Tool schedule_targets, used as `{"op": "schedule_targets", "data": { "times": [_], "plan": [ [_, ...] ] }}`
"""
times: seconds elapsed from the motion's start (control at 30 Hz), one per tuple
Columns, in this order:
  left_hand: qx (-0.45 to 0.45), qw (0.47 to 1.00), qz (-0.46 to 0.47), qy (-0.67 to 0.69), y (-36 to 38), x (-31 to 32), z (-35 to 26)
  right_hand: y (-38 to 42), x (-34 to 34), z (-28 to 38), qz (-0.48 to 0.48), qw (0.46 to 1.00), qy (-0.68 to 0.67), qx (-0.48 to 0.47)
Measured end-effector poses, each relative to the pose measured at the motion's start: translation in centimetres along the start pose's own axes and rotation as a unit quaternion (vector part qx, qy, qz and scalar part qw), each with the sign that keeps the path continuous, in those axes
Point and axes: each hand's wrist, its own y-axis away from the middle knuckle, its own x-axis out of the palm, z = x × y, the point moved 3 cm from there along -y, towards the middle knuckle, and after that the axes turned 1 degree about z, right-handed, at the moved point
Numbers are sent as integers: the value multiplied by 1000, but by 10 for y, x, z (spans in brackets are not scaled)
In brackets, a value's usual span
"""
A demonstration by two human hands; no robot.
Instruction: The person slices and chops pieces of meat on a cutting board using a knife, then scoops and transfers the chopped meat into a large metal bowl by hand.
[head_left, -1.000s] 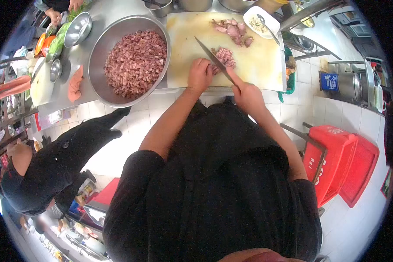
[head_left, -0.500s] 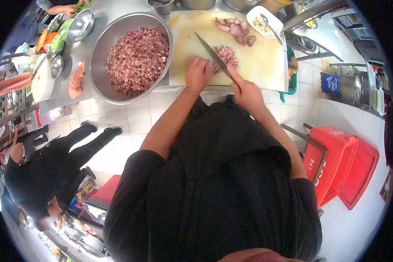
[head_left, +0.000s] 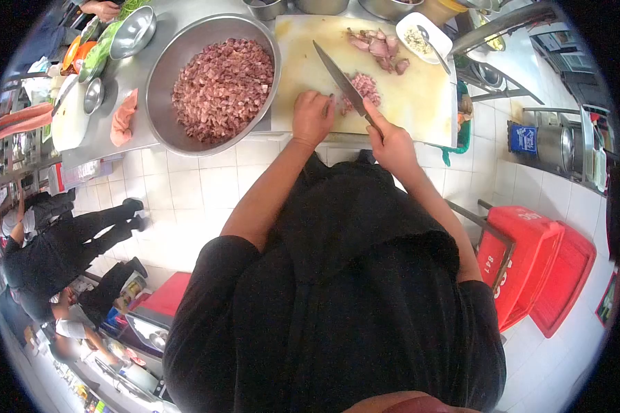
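My right hand (head_left: 395,143) is wrapped round the handle of a long kitchen knife (head_left: 339,77). The blade slants up and left across the cutting board (head_left: 427,103), alongside a small heap of diced meat (head_left: 365,88). Left of the knife, my left hand (head_left: 313,115) rests at the board's near edge with its fingers curled in; anything beneath them is hidden. Larger pieces of meat (head_left: 379,47) lie farther back on the board. Beside it on the left, a big metal bowl (head_left: 160,110) holds a large pile of diced meat (head_left: 220,89).
A white dish (head_left: 442,34) with chopped pale bits and a spoon sits at the board's far right corner. Metal pots line the back. Another person's hand (head_left: 103,9) is at the far left. Red bins (head_left: 523,255) stand right; other people (head_left: 55,255) are behind left.
The view has shifted slightly, so bowl and board appear a little farther right. Both hands keep nearly the same pose, knife still held. People at lower left have moved.
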Motion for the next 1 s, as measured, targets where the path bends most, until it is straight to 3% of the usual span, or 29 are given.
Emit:
{"op": "schedule_targets", "data": {
  "times": [0.17, 0.37, 0.57, 0.77, 0.87, 1.0],
  "plan": [
    [20, 1000, 17, 8, -1, 0, 0, 6, -4, 9, 24, 999, -3, 26],
    [31, 999, -3, -18, -1, 4, 1, -4, 6, 2, -38, 996, 11, -80],
    [20, 998, 24, -47, -3, 1, -1, -24, 36, -20, 27, 997, 64, -31],
    [10, 1000, -4, -14, 0, 3, 1, -19, 21, -3, -35, 996, 6, -86],
    [19, 1000, 5, -25, -3, 4, 1, -28, 41, -24, 27, 998, 51, -32],
    [-9, 1000, 6, 2, -3, 5, 6, -35, 24, -12, -27, 996, 4, -82]
  ]
}}
